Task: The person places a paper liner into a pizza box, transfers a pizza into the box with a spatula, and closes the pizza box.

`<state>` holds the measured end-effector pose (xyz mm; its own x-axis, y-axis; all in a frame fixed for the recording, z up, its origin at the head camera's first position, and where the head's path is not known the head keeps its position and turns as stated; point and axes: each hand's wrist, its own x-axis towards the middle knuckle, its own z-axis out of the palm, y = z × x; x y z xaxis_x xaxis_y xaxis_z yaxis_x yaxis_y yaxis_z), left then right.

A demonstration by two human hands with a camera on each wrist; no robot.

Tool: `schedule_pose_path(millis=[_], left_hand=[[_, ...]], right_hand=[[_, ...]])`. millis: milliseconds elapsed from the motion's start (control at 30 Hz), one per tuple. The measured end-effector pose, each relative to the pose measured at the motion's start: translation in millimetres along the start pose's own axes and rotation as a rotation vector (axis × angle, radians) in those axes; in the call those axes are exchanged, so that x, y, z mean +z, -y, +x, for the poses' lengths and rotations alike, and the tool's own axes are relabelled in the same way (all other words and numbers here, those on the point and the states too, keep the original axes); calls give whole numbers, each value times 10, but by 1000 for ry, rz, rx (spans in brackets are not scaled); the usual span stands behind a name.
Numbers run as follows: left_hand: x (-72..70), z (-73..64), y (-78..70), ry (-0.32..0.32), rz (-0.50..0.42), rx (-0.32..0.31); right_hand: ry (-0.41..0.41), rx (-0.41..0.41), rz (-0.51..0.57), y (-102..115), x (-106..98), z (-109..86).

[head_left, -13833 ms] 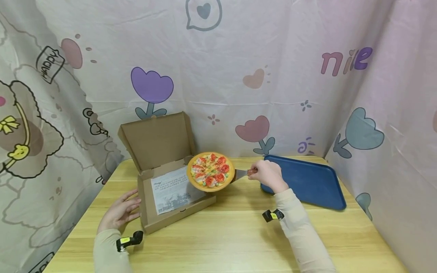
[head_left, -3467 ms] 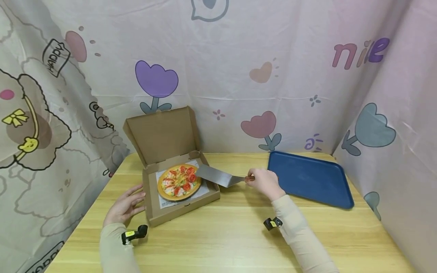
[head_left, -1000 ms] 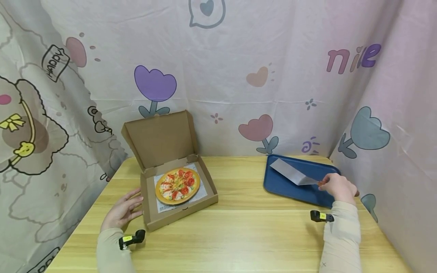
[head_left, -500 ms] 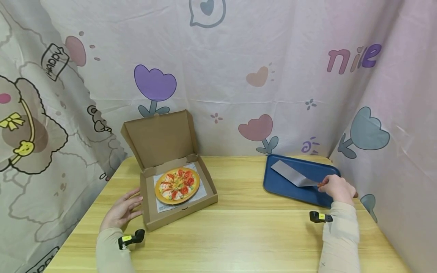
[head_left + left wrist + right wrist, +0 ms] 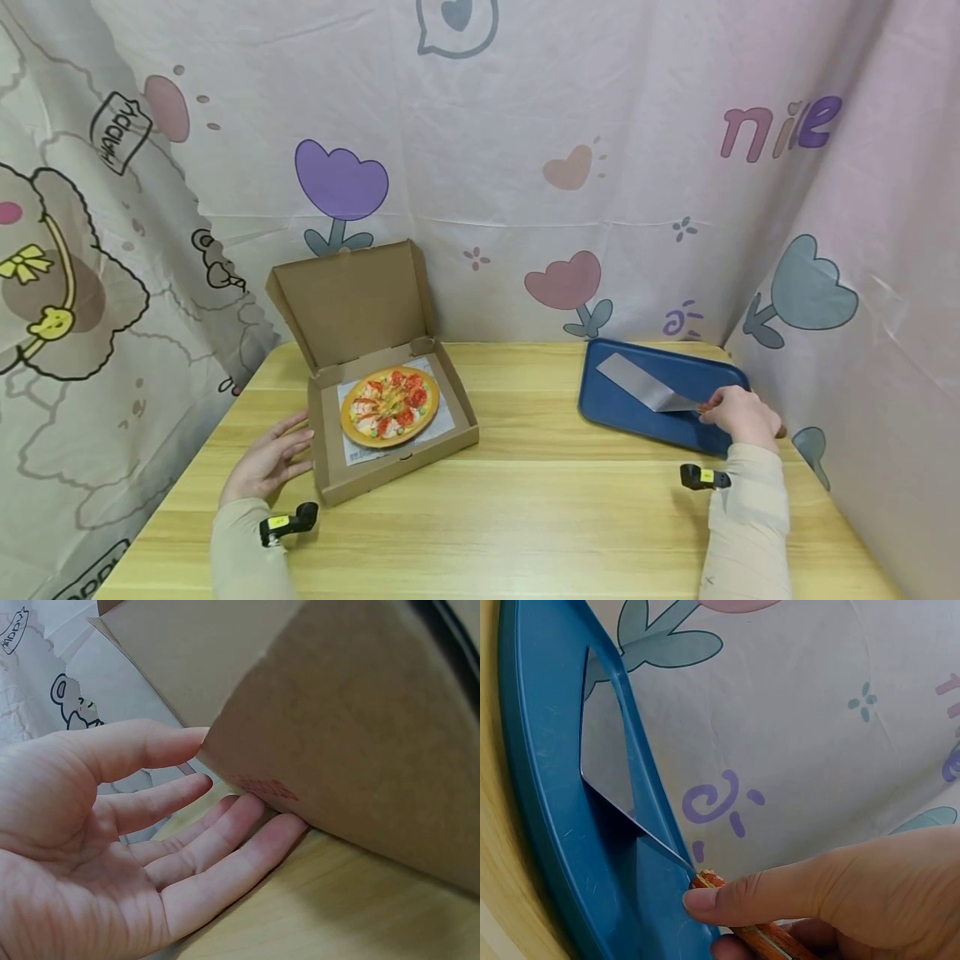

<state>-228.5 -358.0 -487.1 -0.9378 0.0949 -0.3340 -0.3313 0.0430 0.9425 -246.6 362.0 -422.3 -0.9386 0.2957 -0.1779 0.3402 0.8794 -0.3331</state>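
Observation:
My right hand [image 5: 744, 415] grips the wooden handle [image 5: 769, 941] of a metal spatula [image 5: 647, 388], its flat blade over the blue tray [image 5: 609, 408]. In the right wrist view the blade [image 5: 606, 742] reflects the wall and casts a dark shadow on the tray. On the left, the fingertips of my left hand [image 5: 268, 461] touch the outer side of an open cardboard pizza box [image 5: 401, 473], its lid raised. The left wrist view shows those fingers [image 5: 266, 851] nearly straight against the cardboard, low by the table. A round pizza [image 5: 390, 407] lies on the printed paper [image 5: 441, 423] inside the box.
The wooden table [image 5: 517, 508] runs back to a patterned cloth [image 5: 480, 150] hung behind it and along both sides. A black wrist camera [image 5: 705, 477] sits on the right sleeve, another black camera [image 5: 288, 523] on the left one.
Earlier, the spatula carried the pizza over the box; the pizza now lies inside. My right hand then drew the spatula back and over the tray. Over the last second, little moved; my left hand stayed.

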Motion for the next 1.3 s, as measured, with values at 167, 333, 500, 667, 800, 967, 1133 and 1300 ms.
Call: schedule_pose_path(millis=[167, 333, 500, 667, 800, 967, 1133, 1300], left_hand=[[2, 13, 6, -8, 8, -4], [5, 18, 10, -7, 12, -6], [0, 15, 13, -1, 4, -1], [-5, 9, 9, 3, -9, 4], [-10, 14, 11, 3, -8, 7], [-13, 14, 4, -1, 7, 10], [-2, 7, 4, 0, 19, 4], [8, 4, -2, 14, 17, 1]], right_hand=[[-4, 13, 32, 10, -3, -8], [-19, 33, 57, 22, -2, -18], [-62, 41, 89, 54, -3, -31], [-79, 39, 100, 72, -9, -28], [-102, 10, 90, 115, 12, -20], [-131, -98, 74, 271, 71, -4], [-111, -216, 41, 510, 162, 22], [-91, -306, 18, 706, 281, 35]])
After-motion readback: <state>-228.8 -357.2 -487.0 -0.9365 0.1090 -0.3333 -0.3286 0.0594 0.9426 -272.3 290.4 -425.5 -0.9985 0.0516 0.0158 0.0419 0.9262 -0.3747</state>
